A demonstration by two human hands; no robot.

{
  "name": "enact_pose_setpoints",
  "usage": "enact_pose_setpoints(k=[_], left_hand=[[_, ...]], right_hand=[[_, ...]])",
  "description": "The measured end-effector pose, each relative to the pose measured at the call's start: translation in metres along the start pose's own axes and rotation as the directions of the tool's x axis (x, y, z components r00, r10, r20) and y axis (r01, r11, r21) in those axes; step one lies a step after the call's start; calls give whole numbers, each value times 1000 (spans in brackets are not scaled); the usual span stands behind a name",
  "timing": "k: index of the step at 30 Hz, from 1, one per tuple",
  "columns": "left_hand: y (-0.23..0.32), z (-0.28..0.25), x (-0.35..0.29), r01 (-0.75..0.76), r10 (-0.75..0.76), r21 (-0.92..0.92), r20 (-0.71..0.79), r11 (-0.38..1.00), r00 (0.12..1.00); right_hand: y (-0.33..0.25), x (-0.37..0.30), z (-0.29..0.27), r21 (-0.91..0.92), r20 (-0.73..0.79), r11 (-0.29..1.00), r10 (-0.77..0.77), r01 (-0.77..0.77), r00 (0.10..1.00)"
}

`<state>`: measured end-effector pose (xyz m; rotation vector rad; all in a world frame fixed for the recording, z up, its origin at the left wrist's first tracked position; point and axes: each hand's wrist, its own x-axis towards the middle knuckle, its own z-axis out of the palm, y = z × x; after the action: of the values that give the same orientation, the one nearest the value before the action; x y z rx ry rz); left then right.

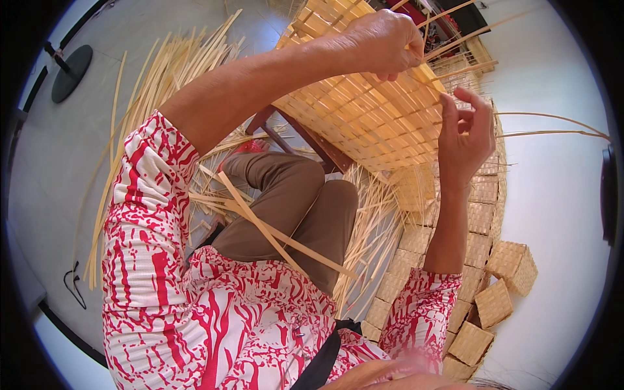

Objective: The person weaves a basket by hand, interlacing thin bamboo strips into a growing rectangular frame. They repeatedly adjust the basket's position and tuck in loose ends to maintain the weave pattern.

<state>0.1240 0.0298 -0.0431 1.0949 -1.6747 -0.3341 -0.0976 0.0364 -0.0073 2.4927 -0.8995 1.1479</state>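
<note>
A large woven basket of flat tan strips [364,120] is tilted in front of me, with loose strip ends sticking out at its upper right. My left hand [387,44] is closed over its upper edge, pinching a thin strip there. Just to the right, my right hand [467,133] has its fingers curled and its thumb raised beside the basket's edge. Two long thin strips [552,114] emerge from behind the right hand toward the wall; part of its grip is hidden. A loose pair of flat strips [266,227] lies crossed over my lap.
Bundles of loose strips [175,78] cover the floor at the left. Small woven boxes [471,341] are stacked along the right, by a white wall [559,260]. Beneath the basket stands a dark wooden stool [331,153]. A round black stand base [73,73] is far left.
</note>
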Motion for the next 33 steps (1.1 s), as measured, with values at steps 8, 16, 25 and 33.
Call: enact_pose_setpoints(k=[8, 16, 25, 33], left_hand=[[16, -7, 5, 167, -142, -185, 139, 968, 980], [20, -5, 4, 232, -205, -277, 122, 933, 971], [5, 8, 7, 175, -163, -275, 67, 945, 984], [4, 8, 4, 125, -129, -270, 6, 955, 992]], right_hand=[[13, 82, 4, -341, 296, 533, -721, 774, 627], [23, 113, -4, -78, 454, 356, -819, 931, 351], [11, 126, -4, 30, 596, 222, -787, 975, 161], [0, 118, -13, 8, 726, 323, -653, 946, 216]])
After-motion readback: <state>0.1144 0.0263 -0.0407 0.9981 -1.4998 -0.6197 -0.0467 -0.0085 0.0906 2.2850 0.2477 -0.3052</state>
